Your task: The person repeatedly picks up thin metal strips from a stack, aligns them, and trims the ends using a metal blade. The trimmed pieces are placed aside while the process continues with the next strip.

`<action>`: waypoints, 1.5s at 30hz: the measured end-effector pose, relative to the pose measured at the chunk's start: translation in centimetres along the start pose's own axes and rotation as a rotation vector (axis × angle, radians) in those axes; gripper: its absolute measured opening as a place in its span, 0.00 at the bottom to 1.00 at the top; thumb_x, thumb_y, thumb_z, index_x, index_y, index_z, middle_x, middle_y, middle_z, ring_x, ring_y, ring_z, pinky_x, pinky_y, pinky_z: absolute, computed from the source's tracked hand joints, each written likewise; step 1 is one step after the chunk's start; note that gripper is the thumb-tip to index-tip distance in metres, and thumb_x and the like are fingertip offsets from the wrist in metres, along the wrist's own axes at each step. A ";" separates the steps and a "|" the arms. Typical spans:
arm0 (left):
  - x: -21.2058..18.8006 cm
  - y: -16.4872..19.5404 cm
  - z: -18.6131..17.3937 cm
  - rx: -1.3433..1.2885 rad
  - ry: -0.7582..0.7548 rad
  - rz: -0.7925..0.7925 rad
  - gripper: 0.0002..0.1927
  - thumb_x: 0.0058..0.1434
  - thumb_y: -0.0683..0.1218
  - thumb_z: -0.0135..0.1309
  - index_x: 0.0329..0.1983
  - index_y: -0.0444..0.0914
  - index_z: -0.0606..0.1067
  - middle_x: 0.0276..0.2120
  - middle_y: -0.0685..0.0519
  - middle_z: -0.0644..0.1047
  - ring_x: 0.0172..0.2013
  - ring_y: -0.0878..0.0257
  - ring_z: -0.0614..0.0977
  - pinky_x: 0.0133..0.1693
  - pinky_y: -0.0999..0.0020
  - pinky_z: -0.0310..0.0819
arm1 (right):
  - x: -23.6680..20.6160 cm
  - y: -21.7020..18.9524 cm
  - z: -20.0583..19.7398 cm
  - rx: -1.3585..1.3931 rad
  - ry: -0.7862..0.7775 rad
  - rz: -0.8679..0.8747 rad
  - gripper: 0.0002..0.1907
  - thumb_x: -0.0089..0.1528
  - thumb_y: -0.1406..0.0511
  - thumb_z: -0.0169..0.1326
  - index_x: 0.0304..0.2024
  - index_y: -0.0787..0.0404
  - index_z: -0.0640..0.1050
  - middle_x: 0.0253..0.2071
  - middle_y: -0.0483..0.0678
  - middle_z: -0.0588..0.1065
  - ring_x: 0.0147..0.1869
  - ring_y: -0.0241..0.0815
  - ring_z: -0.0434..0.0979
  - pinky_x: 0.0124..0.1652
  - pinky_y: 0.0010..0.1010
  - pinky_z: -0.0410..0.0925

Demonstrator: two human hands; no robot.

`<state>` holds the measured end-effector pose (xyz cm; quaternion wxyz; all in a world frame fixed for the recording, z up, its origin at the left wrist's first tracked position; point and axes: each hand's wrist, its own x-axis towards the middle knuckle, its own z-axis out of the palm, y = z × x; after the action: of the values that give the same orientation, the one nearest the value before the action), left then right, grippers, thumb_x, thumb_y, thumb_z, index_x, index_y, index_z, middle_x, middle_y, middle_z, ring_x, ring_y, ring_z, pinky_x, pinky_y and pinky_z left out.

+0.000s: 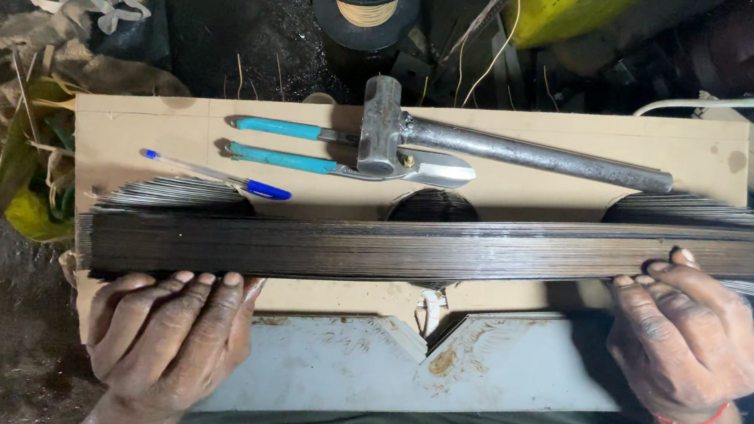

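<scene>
Both hands, the left hand (pixel 168 330) and right hand (pixel 687 335), press with fingers together against the near edge of a long bundle of thin metal rods (pixel 437 249) lying across the wooden board (pixel 537 144), seemingly squaring it, below a hammer (pixel 510 146), snips (pixel 345 162) and pen (pixel 217 173).

board: tan wooden board (pixel 529 139)
at 12: hammer (pixel 456 137) lying flat, teal-handled snips (pixel 345 159) touching it
at 10: blue pen (pixel 217 173)
across the middle, 9 to 3: long bundle of thin dark metal strips (pixel 437 249)

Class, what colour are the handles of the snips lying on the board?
Turquoise blue, on the snips; seen clearly in the head view.
</scene>
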<state>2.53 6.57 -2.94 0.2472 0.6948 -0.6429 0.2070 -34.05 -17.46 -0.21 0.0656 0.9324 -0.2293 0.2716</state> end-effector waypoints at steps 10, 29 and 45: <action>-0.5 0.3 0.2 0.081 -0.008 0.059 0.10 0.55 0.45 0.70 0.40 0.40 0.85 0.33 0.56 0.82 0.39 0.59 0.82 0.53 0.58 0.71 | -0.9 0.4 -0.3 0.081 -0.029 0.095 0.18 0.51 0.78 0.67 0.43 0.63 0.84 0.33 0.48 0.75 0.47 0.48 0.80 0.57 0.41 0.77; 0.2 1.5 0.0 0.039 -0.031 -0.062 0.10 0.58 0.46 0.70 0.42 0.40 0.84 0.37 0.55 0.81 0.42 0.58 0.82 0.52 0.58 0.74 | -0.2 0.2 -0.8 0.020 -0.102 0.140 0.17 0.52 0.75 0.68 0.43 0.63 0.85 0.36 0.50 0.77 0.48 0.47 0.79 0.53 0.34 0.74; -1.1 0.6 0.5 0.147 0.002 0.012 0.13 0.53 0.42 0.66 0.43 0.44 0.84 0.37 0.54 0.81 0.42 0.52 0.79 0.51 0.56 0.72 | -1.4 -0.5 -1.1 -0.071 0.032 0.240 0.22 0.45 0.73 0.60 0.43 0.60 0.83 0.40 0.49 0.78 0.40 0.51 0.76 0.70 0.56 0.64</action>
<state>1.86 7.15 -3.97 0.1949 0.7069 -0.6301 0.2556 -35.36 -16.20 -0.07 0.0693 0.8908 -0.3478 0.2841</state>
